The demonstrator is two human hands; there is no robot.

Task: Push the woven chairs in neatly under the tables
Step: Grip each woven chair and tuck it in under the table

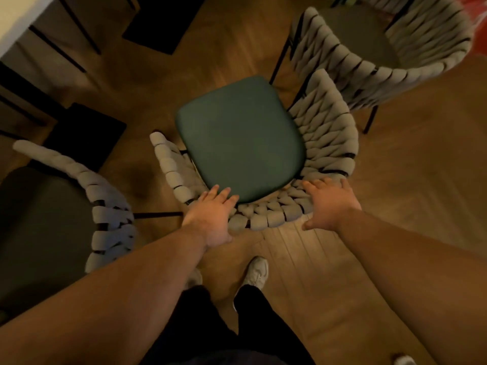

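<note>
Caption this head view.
Left hand and right hand rest on the woven back of the green-seated chair, standing on a wooden floor.

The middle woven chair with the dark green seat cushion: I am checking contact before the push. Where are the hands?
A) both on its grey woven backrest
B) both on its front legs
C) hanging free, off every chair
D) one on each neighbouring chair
A: the left hand and the right hand both rest on the curved grey woven backrest, fingers stretched toward the dark green seat cushion.
</note>
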